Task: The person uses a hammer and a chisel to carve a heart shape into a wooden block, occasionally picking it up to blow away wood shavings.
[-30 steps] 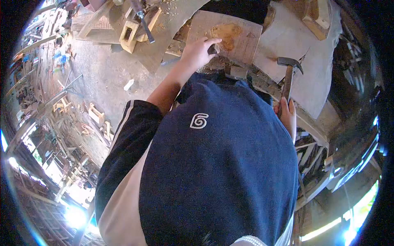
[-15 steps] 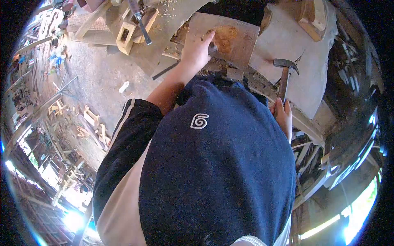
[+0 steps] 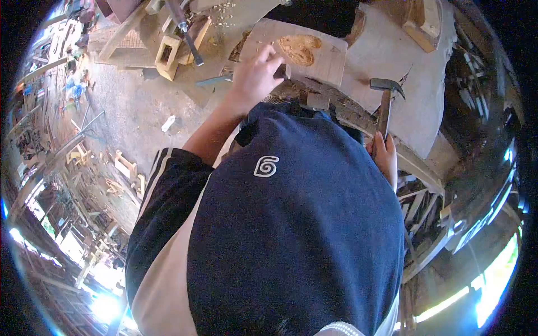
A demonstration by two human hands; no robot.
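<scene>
At upper centre, we see the left hand (image 3: 255, 77) drawn back leftward over the board (image 3: 332, 60), baring its carved hollow (image 3: 301, 50) — fingers curled around a dark handle (image 3: 286, 71). Right of centre, the right hand (image 3: 385, 158) has fingers wrapped around a hammer (image 3: 385, 107).

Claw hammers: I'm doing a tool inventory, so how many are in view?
1: the claw hammer, gripped by its handle in the right hand. Others may be hidden; the edges of the view are cluttered and blurred.
</scene>
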